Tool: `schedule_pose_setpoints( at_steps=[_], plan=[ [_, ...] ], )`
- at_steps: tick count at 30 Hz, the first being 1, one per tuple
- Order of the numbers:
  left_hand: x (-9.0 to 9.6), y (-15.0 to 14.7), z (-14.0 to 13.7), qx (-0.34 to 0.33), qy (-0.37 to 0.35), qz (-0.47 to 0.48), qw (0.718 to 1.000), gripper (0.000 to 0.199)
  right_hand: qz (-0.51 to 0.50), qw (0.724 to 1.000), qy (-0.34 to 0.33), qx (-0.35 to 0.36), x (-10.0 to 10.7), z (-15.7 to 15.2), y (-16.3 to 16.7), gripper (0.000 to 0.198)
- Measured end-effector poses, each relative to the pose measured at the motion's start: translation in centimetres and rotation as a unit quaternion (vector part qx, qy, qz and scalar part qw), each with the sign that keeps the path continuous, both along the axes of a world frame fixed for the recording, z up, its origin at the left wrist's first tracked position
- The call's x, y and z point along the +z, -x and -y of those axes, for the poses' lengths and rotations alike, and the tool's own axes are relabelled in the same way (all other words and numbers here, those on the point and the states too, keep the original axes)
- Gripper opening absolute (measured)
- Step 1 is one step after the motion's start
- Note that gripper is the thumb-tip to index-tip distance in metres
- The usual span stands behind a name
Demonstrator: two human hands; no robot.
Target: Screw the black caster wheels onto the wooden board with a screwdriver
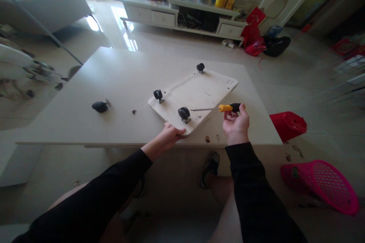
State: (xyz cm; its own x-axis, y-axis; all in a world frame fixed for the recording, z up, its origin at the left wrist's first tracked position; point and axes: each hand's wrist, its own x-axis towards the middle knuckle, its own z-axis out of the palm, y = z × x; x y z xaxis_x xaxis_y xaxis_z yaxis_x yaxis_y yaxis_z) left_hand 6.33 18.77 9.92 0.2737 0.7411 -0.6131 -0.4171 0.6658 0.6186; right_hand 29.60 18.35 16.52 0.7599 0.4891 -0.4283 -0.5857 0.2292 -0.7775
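A white board point(196, 91) with rounded corners lies on the table, with black caster wheels standing at three of its corners. My left hand point(168, 136) grips the board's near corner, thumb on top. Close to that hand stands the nearest caster wheel point(184, 114); the others are a left caster wheel point(157, 95) and a far caster wheel point(200, 68). The right corner shows only small holes. In my right hand point(236, 123) is a screwdriver point(228, 108) with a yellow and black handle, its shaft pointing left, tip beside the nearest caster.
On the white table point(125, 72), a loose caster wheel point(100, 106) and some small screws point(134, 112) lie left of the board. Small metal bits point(207, 139) rest at the near edge. A red bucket point(288, 125) and a pink basket point(319, 186) are on the floor at right.
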Motion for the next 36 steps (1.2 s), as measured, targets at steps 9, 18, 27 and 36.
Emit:
schedule_pose_setpoints(
  at_steps=[9,18,27,36],
  plan=[
    [0.6,7.5,-3.1,-0.151,-0.048,-0.044,0.986,0.052,-0.015,1.000,-0.008,0.002,0.8,-0.7,0.7,0.021],
    [0.9,12.9,-7.1,-0.114,-0.110,-0.112,0.981,0.057,-0.013,1.000,-0.012,0.007,1.0,-1.0,1.4,0.022],
    [2.2,10.1,-5.4,-0.105,-0.159,-0.149,0.970,0.104,-0.032,0.999,-0.014,0.016,1.2,-0.8,2.0,0.018],
    [1.9,8.6,-6.9,-0.129,-0.139,-0.131,0.973,0.101,-0.022,1.000,-0.009,0.007,0.7,-0.3,0.9,0.019]
  ],
)
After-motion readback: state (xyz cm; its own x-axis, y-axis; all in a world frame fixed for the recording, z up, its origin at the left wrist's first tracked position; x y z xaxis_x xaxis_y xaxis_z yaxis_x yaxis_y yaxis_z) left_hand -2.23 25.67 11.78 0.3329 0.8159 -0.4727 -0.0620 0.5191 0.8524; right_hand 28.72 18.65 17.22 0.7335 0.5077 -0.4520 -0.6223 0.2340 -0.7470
